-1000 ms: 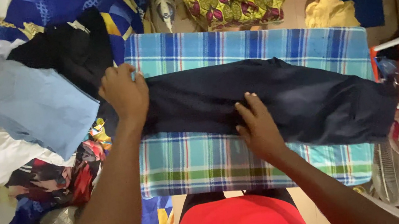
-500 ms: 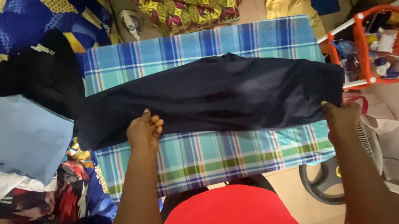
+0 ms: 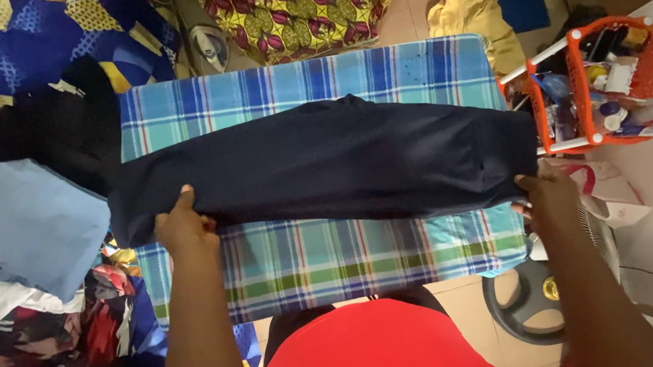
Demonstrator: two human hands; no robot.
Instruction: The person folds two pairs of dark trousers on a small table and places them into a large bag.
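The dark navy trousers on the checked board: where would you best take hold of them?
Grip the dark navy trousers along the near long edge, close to each end, coming from the person's side. They lie flat and lengthwise, and the left hand and right hand already sit there.

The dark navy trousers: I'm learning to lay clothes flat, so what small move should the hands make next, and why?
Probably a gentle pull outward. The left hand grips the near edge and the right hand the far-right end of the dark navy trousers, which lie lengthwise on the plaid-covered board and overhang both ends.
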